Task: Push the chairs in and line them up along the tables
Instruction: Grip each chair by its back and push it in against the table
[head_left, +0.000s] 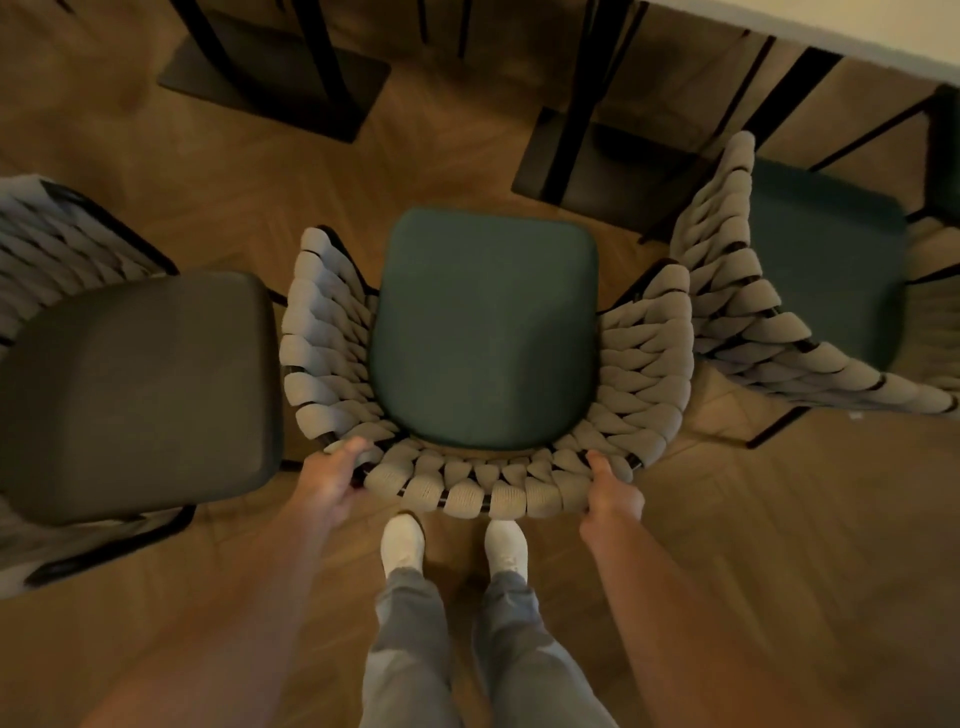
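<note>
- Nearest the camera, the person's white shoes (402, 540) and grey trousers (410, 649) are standing on the herringbone wooden floor (779, 545), directly behind the chair being handled.
- The left hand (327, 483) is gripping the rear rim of the green-cushioned chair with the rounded back of thick grey woven cord (483, 332) at its left corner, thumb lying on top; the right hand (613, 499) is gripping the rim at the right corner, thumb likewise over the weave.
- That chair is standing in the open floor between two neighbours, its seat front just short of the black table base plate (613, 176); judged not yet pushed in.
- To the left, a dark-cushioned chair with the same grey weave (135, 395) is sitting further back and turned askew, close beside the held chair; it appears to be awaiting alignment.
- To the right, a second green-cushioned woven chair (826, 260) is angled, with its seat partly under the pale table edge (831, 36).
- Farther off, another black base plate (291, 88) is resting on the floor.
- Obstruction risk: the armrests on both sides are nearly touching, so a straight push is looking tight.
</note>
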